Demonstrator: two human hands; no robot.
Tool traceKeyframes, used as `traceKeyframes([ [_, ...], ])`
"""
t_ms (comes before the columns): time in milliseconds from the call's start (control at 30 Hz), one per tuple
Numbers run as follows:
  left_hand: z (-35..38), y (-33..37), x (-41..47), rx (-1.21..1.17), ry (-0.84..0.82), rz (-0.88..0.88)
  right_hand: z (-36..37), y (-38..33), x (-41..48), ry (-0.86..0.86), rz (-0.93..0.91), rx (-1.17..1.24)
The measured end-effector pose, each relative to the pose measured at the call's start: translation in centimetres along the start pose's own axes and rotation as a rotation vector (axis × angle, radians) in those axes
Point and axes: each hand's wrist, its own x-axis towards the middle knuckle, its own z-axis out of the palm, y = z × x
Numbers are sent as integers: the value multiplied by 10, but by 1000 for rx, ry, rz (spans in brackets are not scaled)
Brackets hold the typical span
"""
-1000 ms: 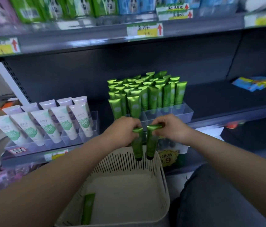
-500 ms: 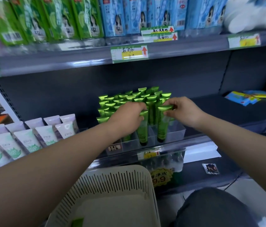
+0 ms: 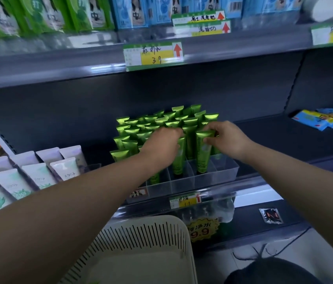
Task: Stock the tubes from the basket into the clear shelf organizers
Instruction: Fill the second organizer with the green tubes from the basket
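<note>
Fingers (image 3: 175,132) of the left hand (image 3: 161,145) pinch one green tube (image 3: 179,159), the right hand (image 3: 228,140) pinches a second tube (image 3: 202,155). Both tubes stand in the front row of the clear organizer (image 3: 221,174) on the dark shop shelf (image 3: 284,140). White basket (image 3: 141,238) sits below the organizer.

the left grip (image 3: 161,145) holds the top of a green tube (image 3: 179,160), and the right grip (image 3: 228,139) pinches the flat top end of a second green tube (image 3: 203,154). both tubes stand upright, caps down, in neighbouring front compartments of the clear organizer (image 3: 226,174) on the dark shelf (image 3: 284,140). behind them the organizer is packed with more green tubes (image 3: 151,123). to the left, white tubes (image 3: 14,182) lean in rows. the slotted basket (image 3: 141,228) sits below, near the camera.
</note>
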Motion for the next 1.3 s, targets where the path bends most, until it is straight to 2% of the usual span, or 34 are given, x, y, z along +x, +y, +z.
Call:
traceKeyframes([
  [200, 13, -6, 11, 21, -55, -7, 13, 10, 11, -40, -18, -11],
  [433, 19, -9, 17, 39, -53, 12, 28, 9, 17, -47, -60, -58],
  [700, 20, -14, 12, 6, -28, 26, 30, 1, 13, -17, -20, -56],
  [1000, 4, -13, -7, 94, -10, 89, 26, -20, -10, 44, -87, -222],
  [1300, -17, -17, -57, 265, 26, 97, 31, -57, -48, -80, -73, -448],
])
